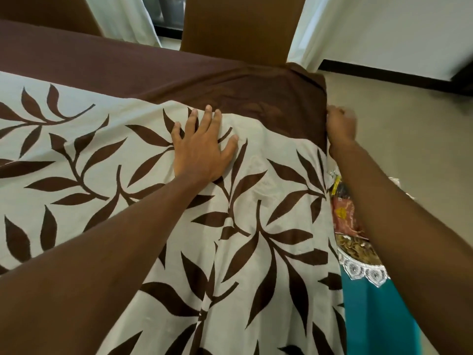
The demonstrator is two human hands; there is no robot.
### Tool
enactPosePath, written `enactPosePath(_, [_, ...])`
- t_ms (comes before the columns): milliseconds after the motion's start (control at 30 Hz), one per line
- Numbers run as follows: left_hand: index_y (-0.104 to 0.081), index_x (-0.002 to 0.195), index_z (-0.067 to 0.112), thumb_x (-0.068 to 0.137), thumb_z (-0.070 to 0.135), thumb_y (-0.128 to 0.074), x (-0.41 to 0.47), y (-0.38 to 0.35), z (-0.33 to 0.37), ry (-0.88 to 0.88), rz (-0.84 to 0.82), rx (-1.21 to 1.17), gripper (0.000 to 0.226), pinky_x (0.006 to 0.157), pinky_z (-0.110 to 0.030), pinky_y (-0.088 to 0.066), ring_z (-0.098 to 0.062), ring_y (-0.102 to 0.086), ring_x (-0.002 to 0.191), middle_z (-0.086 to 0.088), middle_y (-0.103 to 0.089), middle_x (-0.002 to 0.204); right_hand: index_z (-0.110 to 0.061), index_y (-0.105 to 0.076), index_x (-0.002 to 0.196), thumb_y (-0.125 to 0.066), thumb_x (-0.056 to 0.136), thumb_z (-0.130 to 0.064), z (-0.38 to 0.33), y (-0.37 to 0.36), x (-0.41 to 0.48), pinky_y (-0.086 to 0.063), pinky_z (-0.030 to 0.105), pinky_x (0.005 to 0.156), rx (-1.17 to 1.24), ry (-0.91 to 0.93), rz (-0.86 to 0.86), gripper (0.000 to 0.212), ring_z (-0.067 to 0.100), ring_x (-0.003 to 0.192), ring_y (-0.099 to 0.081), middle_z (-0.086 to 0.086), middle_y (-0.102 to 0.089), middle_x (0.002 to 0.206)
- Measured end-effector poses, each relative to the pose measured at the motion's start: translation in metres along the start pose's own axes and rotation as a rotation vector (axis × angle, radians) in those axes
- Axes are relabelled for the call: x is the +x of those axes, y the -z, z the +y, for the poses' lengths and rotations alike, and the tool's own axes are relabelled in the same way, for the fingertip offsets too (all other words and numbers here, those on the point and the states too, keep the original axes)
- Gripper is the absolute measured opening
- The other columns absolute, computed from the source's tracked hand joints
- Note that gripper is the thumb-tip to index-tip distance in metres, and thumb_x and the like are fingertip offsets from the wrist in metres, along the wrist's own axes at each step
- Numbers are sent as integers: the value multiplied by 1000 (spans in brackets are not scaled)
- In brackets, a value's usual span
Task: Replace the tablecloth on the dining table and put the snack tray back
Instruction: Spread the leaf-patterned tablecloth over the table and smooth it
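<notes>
Spreading the cream tablecloth with brown leaf print and brown border [256, 201] over the table is the step in hand. The left hand [202, 147] presses flat, fingers splayed; the right hand [341, 125], blurred, pinches its border at the corner. Next: tug it square. The snack tray [345, 219] beside that edge is half hidden.

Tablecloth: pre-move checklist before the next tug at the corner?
1. Left hand flat on the cream tablecloth with brown leaf print, pinning it: ok.
2. Right hand closed on the plain brown border at the table corner: ok.
3. Cloth smooth: not ok, folds run down near the corner.
4. Overhang even on all sides: cannot tell.
5. Brown chair back against the far edge, may catch cloth: cannot tell.
6. Snack tray with packets off the table, beside it: ok.
</notes>
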State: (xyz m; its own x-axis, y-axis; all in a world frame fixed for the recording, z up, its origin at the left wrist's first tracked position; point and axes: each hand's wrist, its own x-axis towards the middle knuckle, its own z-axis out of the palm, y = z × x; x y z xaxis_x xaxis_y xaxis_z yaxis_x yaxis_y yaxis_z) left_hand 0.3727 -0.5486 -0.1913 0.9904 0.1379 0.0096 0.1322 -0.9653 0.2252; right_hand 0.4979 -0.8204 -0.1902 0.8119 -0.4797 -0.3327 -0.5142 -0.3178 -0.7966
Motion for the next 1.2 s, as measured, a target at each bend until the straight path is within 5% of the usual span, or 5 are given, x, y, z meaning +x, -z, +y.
enactPosePath(233, [-23, 158, 29, 97, 69, -20, -1, 3, 0, 2, 21, -11, 73, 122, -57, -7, -24, -11, 154, 2, -18, 167, -10, -68, 100, -43, 108, -22, 48, -10, 4, -55, 27, 69, 342, -431, -404, 29, 25, 85, -67, 14, -71, 104])
enactPosePath(333, [-25, 158, 28, 97, 69, -21, -1, 3, 0, 7, 29, -18, 73, 121, -57, -8, -24, -12, 154, 2, -20, 167, 6, -44, 141, -28, 108, 0, 52, -3, 8, 14, 34, 95, 150, -401, -255, 37, 23, 136, -48, 18, -46, 150])
enactPosePath(600, [-28, 156, 27, 98, 68, -24, -3, 4, 2, 6, 33, -47, 71, 120, -58, -9, -24, -15, 154, 2, -24, 165, -14, -72, 98, -58, 99, -34, -32, 56, -45, -46, 23, 68, 171, 312, 205, 25, 14, 85, -63, -5, -67, 86])
enactPosePath(900, [-45, 143, 15, 110, 28, -25, -28, 42, 8, 376, 432, -1025, 41, 90, 1, -33, 22, -50, 106, 19, -56, 121, -30, -56, 144, -60, 96, -53, -51, -34, -165, -44, 33, 109, -495, 828, -868, 53, 16, 125, -58, -3, -60, 142])
enactPosePath(1200, [-30, 152, 15, 95, 33, -63, -14, 61, 1, 493, 107, -821, 68, 109, -38, -41, -28, -49, 133, -9, -49, 148, -22, -70, 125, -65, 88, -10, -20, -27, -121, -49, 22, 81, -101, 740, -113, 39, 16, 99, -61, 0, -69, 112])
